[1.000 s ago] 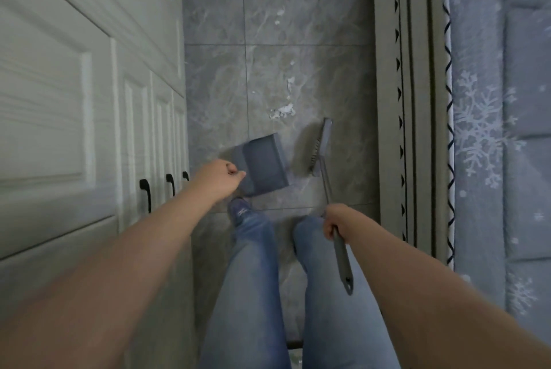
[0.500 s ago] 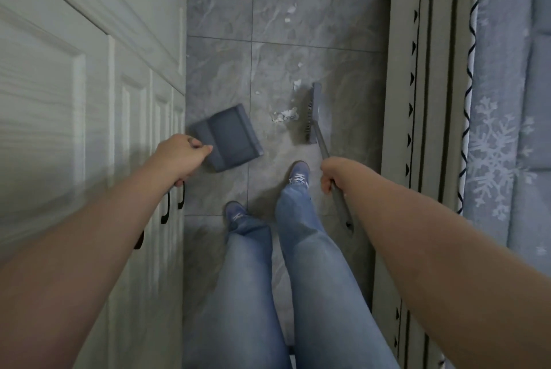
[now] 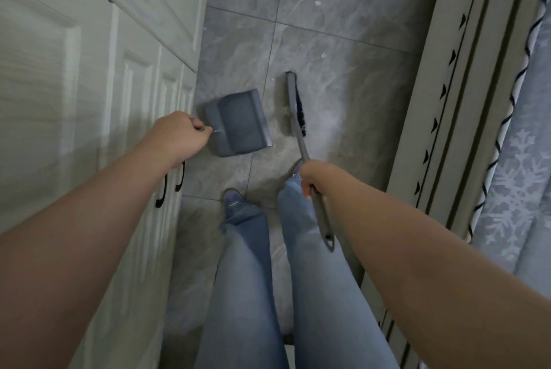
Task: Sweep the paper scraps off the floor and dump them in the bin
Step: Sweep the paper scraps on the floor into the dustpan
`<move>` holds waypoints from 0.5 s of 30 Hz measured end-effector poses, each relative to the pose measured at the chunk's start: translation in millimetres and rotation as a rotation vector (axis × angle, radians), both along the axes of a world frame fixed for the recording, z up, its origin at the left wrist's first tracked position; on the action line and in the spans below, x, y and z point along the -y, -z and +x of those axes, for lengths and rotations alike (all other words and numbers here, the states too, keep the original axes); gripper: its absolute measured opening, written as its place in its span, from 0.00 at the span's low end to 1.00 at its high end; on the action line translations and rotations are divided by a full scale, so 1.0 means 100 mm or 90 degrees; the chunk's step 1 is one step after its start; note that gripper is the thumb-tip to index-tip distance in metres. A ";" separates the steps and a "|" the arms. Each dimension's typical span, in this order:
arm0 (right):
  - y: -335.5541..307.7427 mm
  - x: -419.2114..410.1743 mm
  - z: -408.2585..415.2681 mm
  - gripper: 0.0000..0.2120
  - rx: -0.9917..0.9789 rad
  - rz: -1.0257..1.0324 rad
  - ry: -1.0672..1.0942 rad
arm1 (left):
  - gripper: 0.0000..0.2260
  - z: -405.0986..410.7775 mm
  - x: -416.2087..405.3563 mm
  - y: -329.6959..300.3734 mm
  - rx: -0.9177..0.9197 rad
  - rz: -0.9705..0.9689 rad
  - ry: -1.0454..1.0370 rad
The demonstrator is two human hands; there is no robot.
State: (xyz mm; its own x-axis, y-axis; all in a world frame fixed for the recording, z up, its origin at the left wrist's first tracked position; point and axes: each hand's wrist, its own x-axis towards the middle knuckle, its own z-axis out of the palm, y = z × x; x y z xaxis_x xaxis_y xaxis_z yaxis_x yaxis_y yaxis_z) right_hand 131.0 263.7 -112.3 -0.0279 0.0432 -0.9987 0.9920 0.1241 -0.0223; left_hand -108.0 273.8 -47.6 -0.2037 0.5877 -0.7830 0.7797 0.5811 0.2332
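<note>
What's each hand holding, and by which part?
Left hand grips the dustpan by its handle end. Right hand grips the brush midway along its handle, with the tail end sticking out behind.

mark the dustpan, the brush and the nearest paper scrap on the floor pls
grey plastic dustpan [image 3: 238, 124], head view, middle of the pan's flat floor.
grey long-handled brush [image 3: 293, 106], head view, back of the brush head above the dark bristles.
small white paper scrap [image 3: 323, 55], head view, centre of the scrap on the grey tile.
</note>
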 end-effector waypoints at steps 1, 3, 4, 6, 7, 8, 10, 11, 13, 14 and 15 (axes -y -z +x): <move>0.02 0.10 -0.02 0.16 0.004 0.001 0.045 | 0.13 0.01 0.00 -0.02 0.001 0.008 0.002; 0.07 0.31 -0.02 0.15 0.014 0.003 0.210 | 0.13 0.01 0.04 -0.05 0.006 0.013 -0.007; 0.09 0.39 -0.03 0.16 0.014 0.038 0.234 | 0.13 -0.01 0.06 -0.06 0.009 0.009 -0.014; 0.08 0.49 -0.03 0.16 0.001 0.052 0.157 | 0.14 -0.02 0.08 -0.06 0.015 -0.001 -0.023; 0.02 0.47 -0.02 0.13 0.039 0.024 0.135 | 0.14 -0.01 0.08 -0.06 0.017 -0.005 -0.024; 0.00 0.42 -0.01 0.10 0.084 -0.002 0.152 | 0.14 0.00 0.08 -0.06 0.014 -0.007 -0.021; -0.07 0.24 -0.06 0.10 0.101 0.010 0.090 | 0.16 0.01 0.06 -0.03 0.001 -0.008 -0.007; -0.05 0.18 -0.09 0.13 0.086 0.009 0.091 | 0.16 0.00 0.06 0.01 -0.004 -0.007 -0.003; 0.02 0.15 -0.22 0.13 0.064 -0.002 0.053 | 0.16 -0.02 0.04 0.07 -0.005 0.000 -0.004; 0.02 0.15 -0.31 0.08 0.055 -0.006 0.032 | 0.14 -0.04 0.03 0.06 -0.004 0.001 -0.003; 0.03 0.19 -0.41 0.07 0.054 0.012 0.061 | 0.13 -0.04 0.02 0.04 -0.001 0.002 0.000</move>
State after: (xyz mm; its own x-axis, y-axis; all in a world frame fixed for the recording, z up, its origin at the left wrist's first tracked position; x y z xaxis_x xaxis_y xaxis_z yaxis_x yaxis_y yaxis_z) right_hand 90.1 245.1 -114.8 0.0613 0.0607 -0.9963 0.9976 0.0282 0.0631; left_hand -112.3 272.2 -52.0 -0.2058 0.5895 -0.7811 0.7799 0.5809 0.2329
